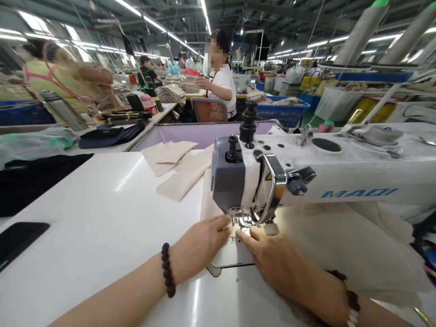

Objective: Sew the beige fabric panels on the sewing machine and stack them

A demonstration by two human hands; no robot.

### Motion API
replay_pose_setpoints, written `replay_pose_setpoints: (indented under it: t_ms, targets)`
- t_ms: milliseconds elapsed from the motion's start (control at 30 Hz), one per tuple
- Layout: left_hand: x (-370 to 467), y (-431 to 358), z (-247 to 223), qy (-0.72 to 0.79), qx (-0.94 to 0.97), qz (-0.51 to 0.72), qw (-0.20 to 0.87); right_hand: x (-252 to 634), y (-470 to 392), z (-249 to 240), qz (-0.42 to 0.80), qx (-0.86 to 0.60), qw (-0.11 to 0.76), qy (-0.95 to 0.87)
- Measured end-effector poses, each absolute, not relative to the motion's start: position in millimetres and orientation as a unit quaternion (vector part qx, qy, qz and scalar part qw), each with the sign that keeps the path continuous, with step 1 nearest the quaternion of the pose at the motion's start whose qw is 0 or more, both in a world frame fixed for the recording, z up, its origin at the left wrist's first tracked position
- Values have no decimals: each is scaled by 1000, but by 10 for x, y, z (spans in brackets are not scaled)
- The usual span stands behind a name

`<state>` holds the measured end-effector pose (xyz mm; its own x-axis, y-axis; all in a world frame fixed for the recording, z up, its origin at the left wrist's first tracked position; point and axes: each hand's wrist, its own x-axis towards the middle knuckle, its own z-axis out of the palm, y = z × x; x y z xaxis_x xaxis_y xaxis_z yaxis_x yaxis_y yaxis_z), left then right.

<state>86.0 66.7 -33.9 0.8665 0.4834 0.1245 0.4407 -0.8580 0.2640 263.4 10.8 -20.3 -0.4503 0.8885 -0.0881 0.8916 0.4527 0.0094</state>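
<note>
At the sewing machine (306, 177), my left hand (200, 245) lies low, left of the presser foot (244, 221). Its fingers stretch toward the needle area, with the tips by a beige fabric piece (208, 204) that runs back behind the machine head. My right hand (279, 259) rests in front of the foot, index finger extended onto the needle plate (233, 256) and the other fingers loosely bent. Neither hand visibly grips anything, though the fingertips partly hide the cloth at the needle. More beige fabric (340, 240) lies under the machine arm, beside my right forearm.
Loose beige cut pieces (180, 168) lie on the white table (102, 236) behind the machine head. A dark phone (20, 240) and black cloth (37, 177) are at the left. Across from me, a person (221, 86) sits near stacked fabric (172, 93) and a blue crate (281, 111).
</note>
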Motion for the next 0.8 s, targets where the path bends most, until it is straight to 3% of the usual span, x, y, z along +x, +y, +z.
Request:
replay_pose_setpoints:
  t_ms: [800]
  targets:
    - [888,815,-356,303,944,78,108,2626,117,-247,9,537,31,843]
